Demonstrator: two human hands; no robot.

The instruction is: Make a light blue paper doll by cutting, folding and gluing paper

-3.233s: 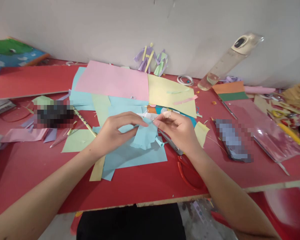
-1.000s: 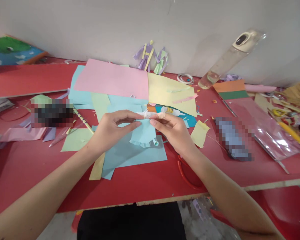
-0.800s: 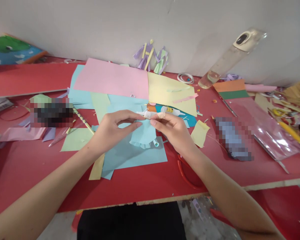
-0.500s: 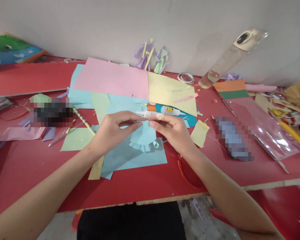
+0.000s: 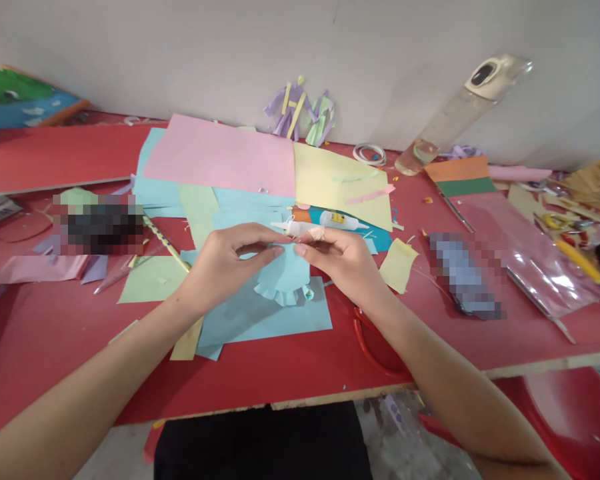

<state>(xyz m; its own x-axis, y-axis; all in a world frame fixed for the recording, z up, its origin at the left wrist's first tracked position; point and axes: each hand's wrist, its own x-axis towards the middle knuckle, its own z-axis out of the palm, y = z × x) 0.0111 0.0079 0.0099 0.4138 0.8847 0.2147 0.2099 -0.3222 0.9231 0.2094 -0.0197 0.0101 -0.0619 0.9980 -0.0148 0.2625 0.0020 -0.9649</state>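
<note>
Between my hands hangs a light blue paper piece with a ruffled lower edge and a small curled bit at its right. My left hand pinches its top left edge, and my right hand pinches the top right; the fingertips are close together. A bandage-like wrap shows on a right finger. Under the piece lies a flat blue sheet. Just beyond the fingers are white glue bottles. Red-handled scissors lie partly beneath my right forearm.
Pink paper and yellow paper lie at the back. Paper figures lean on the wall, near a tilted clear bottle. A pink plastic pouch is at the right, a green sheet at the left.
Both hands keep their pinch on the blue paper piece. The whole view has shifted very slightly, and the piece's lower edge sits a little lower and further left.
</note>
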